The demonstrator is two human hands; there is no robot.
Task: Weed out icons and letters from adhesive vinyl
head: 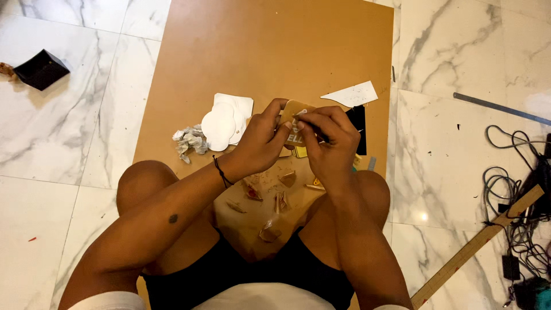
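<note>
The white marble floor point(453, 149) with grey veining fills the frame edge to edge, smooth and shiny, and on top of it sits a big flat brown board point(275, 51) running from top center down to the person's lap, probably there as a work surface so the tile doesn't get scratched. It looks like matte fibreboard or thick card, can't tell which. The person sits cross-legged at the bottom of the frame with knees on either side, so the work stays right in front of them. Lower right there's a long wooden ruler point(476, 247) lying diagonally, next to a tangle of black cables point(516, 195), and a thin dark metal strip point(499, 107) further up the right side. Upper left, well away from everything, a black folded box point(41, 69). On the board, left of center, a stack of white rounded card pieces point(227, 120) with a crumpled paper wad point(189, 140) just beside it, and a white pointed offcut point(351, 93) to the upper right. Dead center, the small gold card point(295, 115), glossy with white lettering, is held up off the board: the left hand point(261, 143) pinches its left edge between thumb and fingers, while the right hand point(330, 143) has its fingers curled together over the right side, seemingly gripping a thin dark tool, too hidden to be sure. Little gold peeled scraps point(270, 201) litter the board near the lap.
</note>
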